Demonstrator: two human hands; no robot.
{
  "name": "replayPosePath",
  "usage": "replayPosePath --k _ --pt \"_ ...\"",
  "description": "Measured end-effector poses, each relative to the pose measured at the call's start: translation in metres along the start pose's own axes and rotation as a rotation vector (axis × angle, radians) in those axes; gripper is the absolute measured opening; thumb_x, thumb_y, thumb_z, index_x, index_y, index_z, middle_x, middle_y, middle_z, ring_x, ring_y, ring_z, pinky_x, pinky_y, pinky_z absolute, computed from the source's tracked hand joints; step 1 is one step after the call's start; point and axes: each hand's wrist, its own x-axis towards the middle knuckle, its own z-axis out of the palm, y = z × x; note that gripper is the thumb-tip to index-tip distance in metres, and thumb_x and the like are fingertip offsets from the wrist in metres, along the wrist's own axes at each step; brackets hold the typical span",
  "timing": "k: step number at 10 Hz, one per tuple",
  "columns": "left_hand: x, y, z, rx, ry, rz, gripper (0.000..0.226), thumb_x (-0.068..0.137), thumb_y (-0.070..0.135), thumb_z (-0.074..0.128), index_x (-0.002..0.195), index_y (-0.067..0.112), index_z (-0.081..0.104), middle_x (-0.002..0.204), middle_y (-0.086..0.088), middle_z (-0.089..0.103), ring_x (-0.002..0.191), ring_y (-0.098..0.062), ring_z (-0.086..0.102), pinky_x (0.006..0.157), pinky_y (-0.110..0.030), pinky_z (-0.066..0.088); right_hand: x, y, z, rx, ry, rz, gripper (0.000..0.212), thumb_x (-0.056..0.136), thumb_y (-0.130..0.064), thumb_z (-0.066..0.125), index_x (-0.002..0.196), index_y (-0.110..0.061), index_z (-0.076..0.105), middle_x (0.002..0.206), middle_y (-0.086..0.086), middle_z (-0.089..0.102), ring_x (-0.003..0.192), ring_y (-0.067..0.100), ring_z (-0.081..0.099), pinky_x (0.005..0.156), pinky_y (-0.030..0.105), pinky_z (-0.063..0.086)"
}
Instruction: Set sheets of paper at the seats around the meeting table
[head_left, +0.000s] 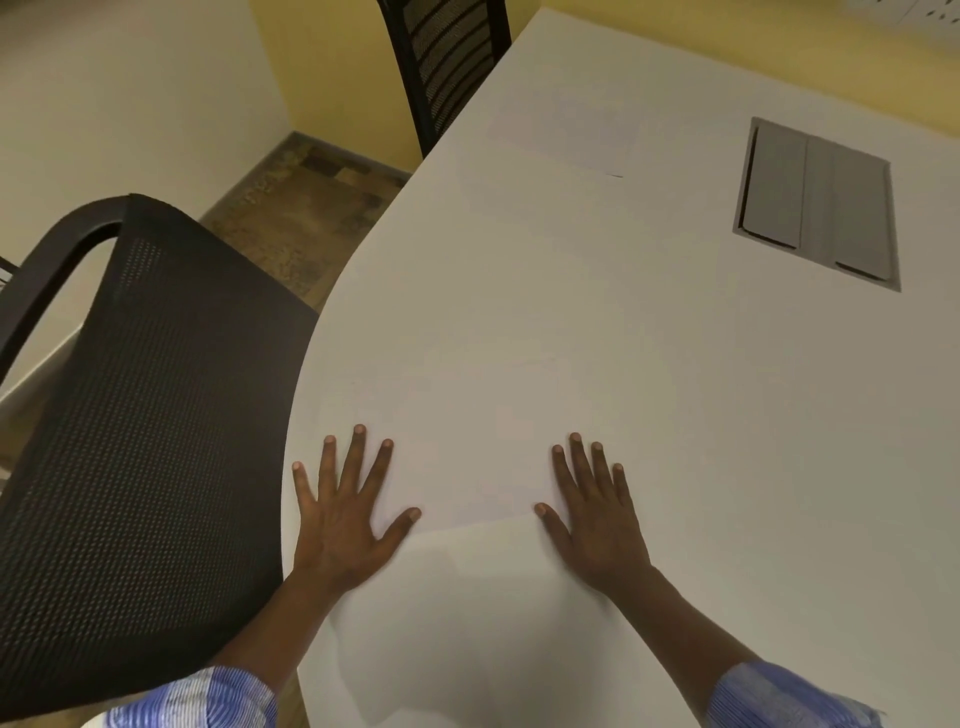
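A white sheet of paper (467, 441) lies flat on the white meeting table (675, 415), in front of the near black mesh chair (140, 441). My left hand (345, 514) rests palm down on the sheet's left edge, fingers spread. Pressed flat on the sheet's right edge is my right hand (597, 519), also with fingers apart. Neither hand grips anything. A second sheet (566, 130) lies farther up the table, before the far black chair (447, 67).
A grey cable hatch (818, 205) is set into the tabletop at the upper right. The table's curved edge runs along the left, with brown floor (306, 218) and a yellow wall beyond. The near chair's back stands close against the table edge.
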Motion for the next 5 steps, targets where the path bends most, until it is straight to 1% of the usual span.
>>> replayPosePath --k 2,3,4,5 --pt "0.0 0.001 -0.001 0.025 -0.006 0.006 0.092 0.088 0.082 0.025 0.162 0.032 0.005 0.171 -0.002 -0.006 0.156 -0.037 -0.002 0.116 -0.073 0.011 0.0 -0.001 -0.003 0.016 -0.016 0.0 0.074 0.101 -0.064 0.018 0.161 -0.03 -0.008 0.17 -0.003 -0.015 0.157 0.025 -0.012 0.126 0.049 0.006" --pt "0.0 0.002 -0.003 0.009 0.005 -0.007 0.094 0.087 0.082 0.027 0.162 0.031 0.003 0.171 -0.002 -0.007 0.156 -0.035 -0.003 0.116 -0.073 0.01 -0.004 0.004 -0.011 0.085 0.004 0.01 0.075 0.1 -0.066 0.02 0.16 -0.033 -0.01 0.17 -0.004 -0.016 0.157 0.023 -0.012 0.125 0.045 0.002" --pt "-0.006 0.018 -0.003 0.008 0.045 0.005 0.093 0.088 0.079 0.029 0.162 0.028 0.005 0.171 -0.005 -0.004 0.157 -0.035 -0.001 0.117 -0.072 0.008 -0.02 0.018 -0.019 0.101 0.021 0.054 0.076 0.099 -0.068 0.019 0.16 -0.033 -0.011 0.169 -0.004 -0.017 0.156 0.023 -0.013 0.125 0.043 0.0" --pt "-0.009 0.055 0.002 0.0 0.067 0.171 0.091 0.091 0.075 0.03 0.163 0.024 0.01 0.171 -0.008 0.0 0.157 -0.035 0.001 0.118 -0.07 0.007 -0.041 0.034 -0.026 0.105 0.018 0.125 0.078 0.098 -0.068 0.018 0.16 -0.032 -0.011 0.169 -0.002 -0.017 0.156 0.023 -0.013 0.125 0.044 0.001"
